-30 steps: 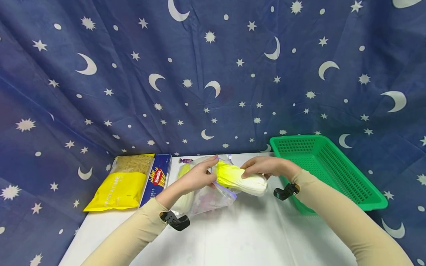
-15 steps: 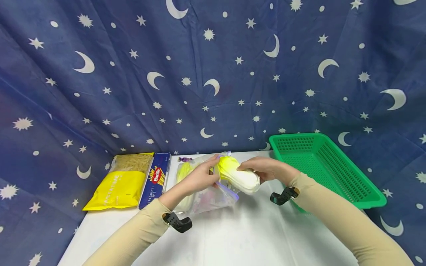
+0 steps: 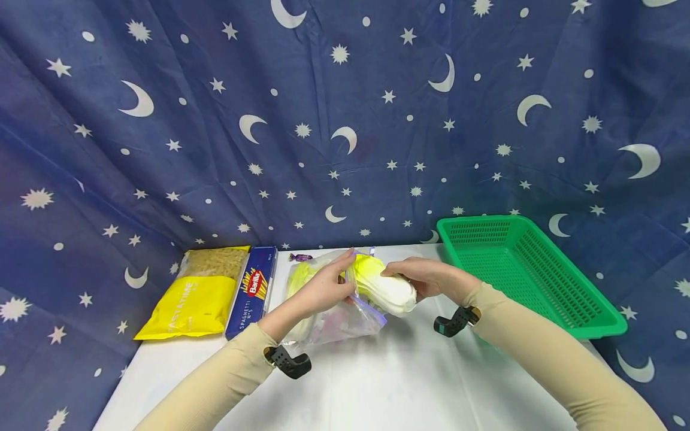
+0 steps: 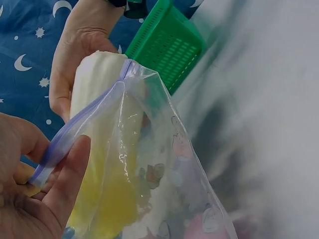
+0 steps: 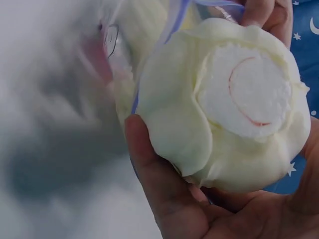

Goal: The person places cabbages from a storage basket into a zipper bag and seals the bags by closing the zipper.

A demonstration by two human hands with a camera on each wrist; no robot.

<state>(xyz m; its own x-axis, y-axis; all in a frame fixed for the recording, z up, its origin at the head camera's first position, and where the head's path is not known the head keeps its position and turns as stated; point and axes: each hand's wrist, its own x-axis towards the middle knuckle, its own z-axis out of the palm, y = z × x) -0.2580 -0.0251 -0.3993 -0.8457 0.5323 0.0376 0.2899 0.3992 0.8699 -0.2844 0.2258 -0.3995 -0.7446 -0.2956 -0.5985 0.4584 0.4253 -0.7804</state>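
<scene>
Left hand (image 3: pixel 326 290): grip closed on the purple-edged mouth of a clear zip bag (image 3: pixel 345 326), rim held between thumb and fingers. Right hand (image 3: pixel 423 276): grip closed round the white base of a cabbage (image 3: pixel 390 293). Cabbage position: at the bag mouth, tilted, yellow leafy end behind the clear plastic, white base outside. Right wrist view shows the base end-on, with a thin red curved mark on its pale centre. Second cabbage (image 3: pixel 299 274) visible through plastic left of the left hand; cannot tell whether it lies inside the bag or under it. Coloured prints on the bag, details unclear.

Surroundings: white worktop (image 3: pixel 399 383). At its left, a yellow pasta packet (image 3: pixel 196 305) just beside a blue spaghetti box (image 3: pixel 254 287); small purple-wrapped sweet (image 3: pixel 300 257) near the back edge. Green basket (image 3: pixel 560 275) at the right, apart from the cabbage. Blue moon-and-star curtain (image 3: pixel 377 191) behind.
</scene>
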